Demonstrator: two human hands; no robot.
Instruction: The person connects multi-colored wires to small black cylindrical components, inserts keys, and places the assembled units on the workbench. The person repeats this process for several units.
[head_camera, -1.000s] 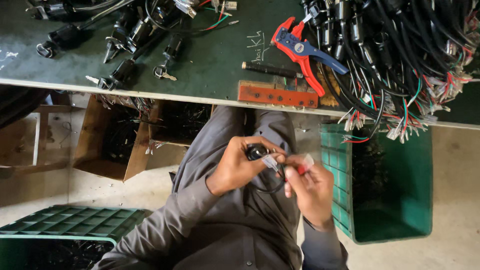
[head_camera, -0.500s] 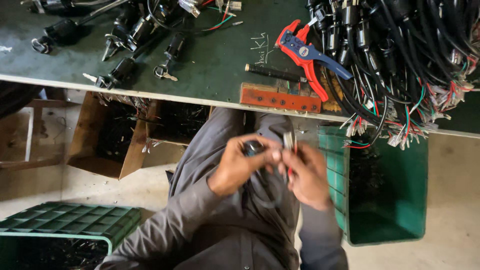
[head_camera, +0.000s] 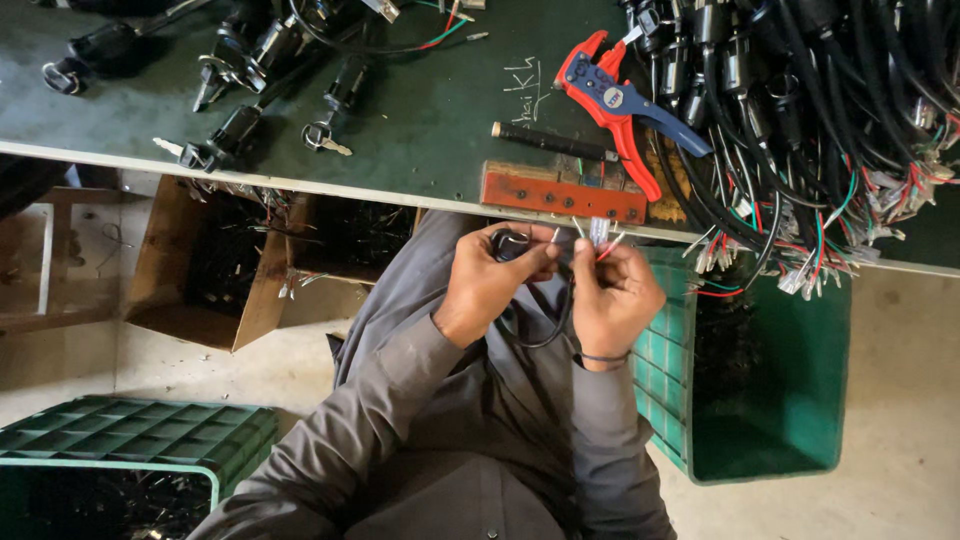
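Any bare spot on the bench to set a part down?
Free: green bench top between the black lock parts at left and the red-blue wire stripper. Crowded: right side, buried under black cable bundles. Front edge holds an orange block.

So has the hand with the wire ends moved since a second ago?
Yes. The right hand has risen toward the table edge, its wire ends now just under the orange block.

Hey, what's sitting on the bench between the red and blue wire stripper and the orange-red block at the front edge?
In the head view, a thin black rod-shaped tool lies on the green benchtop between the wire stripper and the orange-red block.
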